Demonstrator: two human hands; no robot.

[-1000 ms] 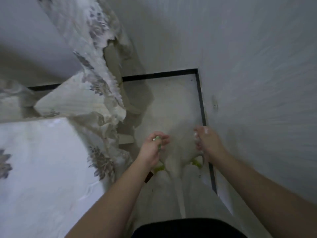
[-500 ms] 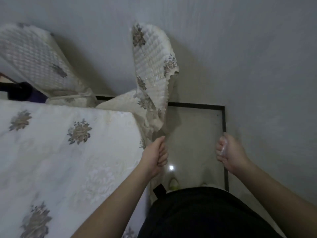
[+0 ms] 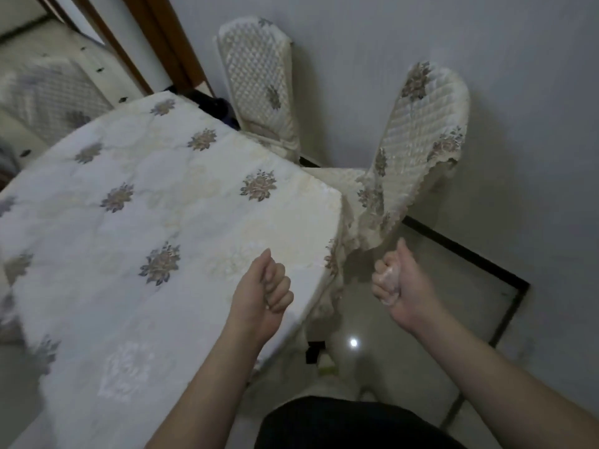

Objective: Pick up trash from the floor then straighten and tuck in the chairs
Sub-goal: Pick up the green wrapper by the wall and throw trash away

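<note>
Head view now has the trash [image 3: 386, 285], a crumpled clear wrapper by the look of it, balled up in the right hand [image 3: 400, 286], fingers curled tight round it and thumb sticking up. A second ago both hands were down low at the floor tiles working at something pale and floppy; now the person has come up to standing and the view has swung up to take in the whole table. So the floor pickup looks done, at least for this bit.

Left hand [image 3: 264, 288] is clenched too, hovering over the edge of the tabletop [image 3: 136, 222]. Earlier it seemed to pinch something small, but from here I can't tell if anything's inside the fist.

Moving outward: the nearest chair [image 3: 418, 137] with the quilted floral cover sits just past the table corner, angled away from the table and not tucked in. A second chair [image 3: 259, 82] stands further along by the wall, also at a slant. Floor [image 3: 453, 286] by the feet shows nothing obvious left, though it's dim. My guess: bin the trash next, since both hands need freeing before shoving chairs around.
</note>
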